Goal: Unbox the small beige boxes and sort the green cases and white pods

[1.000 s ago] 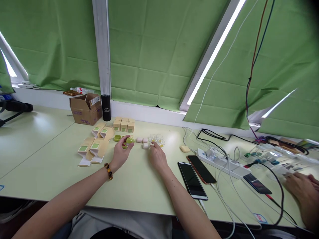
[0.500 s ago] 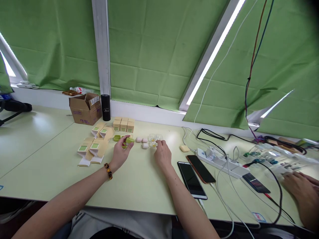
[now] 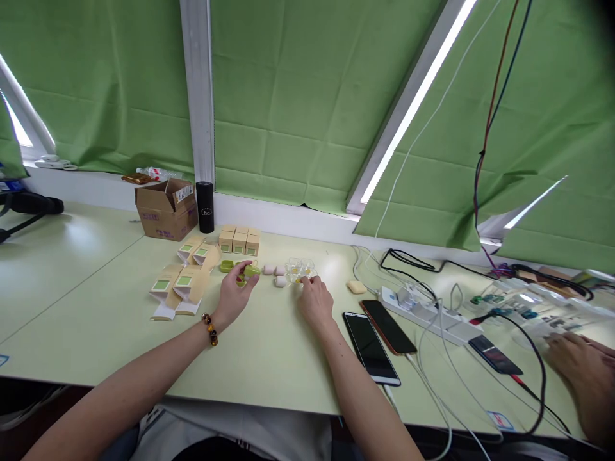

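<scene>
My left hand is closed around a small green plastic case, thumb and fingers on its sides. Another green case lies on the table just behind it. My right hand has its fingers drawn together at the near edge of a cluster of clear plastic cups with yellow bits in them. Whatever those fingertips pinch is too small to make out. Between my hands sit several small pale pink pieces.
Flattened card boxes lie left, three small kraft boxes behind. A carton and black bottle stand farther back. Right are phones, a power strip, tangled cables, and another person's hand.
My right fingertips have shifted slightly toward me along the clear cups. My left hand stays on the green case, nearly unmoved. The view has shifted a little.
</scene>
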